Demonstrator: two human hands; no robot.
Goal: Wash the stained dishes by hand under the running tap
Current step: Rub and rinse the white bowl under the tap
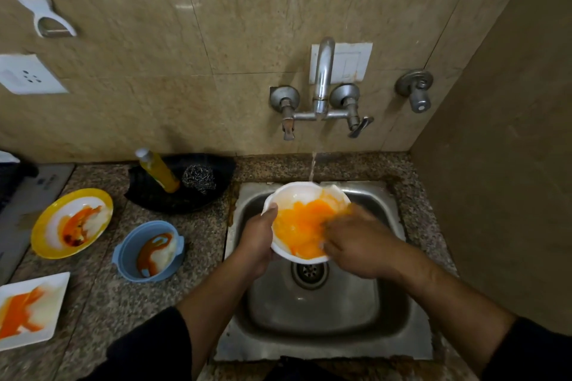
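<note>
Head view: orange-smeared white bowl

Right hand fingers blur inside bowl; left hand fingers hidden beneath it; square plate, left of sink, cropped.

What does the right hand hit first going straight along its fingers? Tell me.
Probably the white bowl, its orange inner wall near the left hand; the right hand is blurred, so unsure.
</note>
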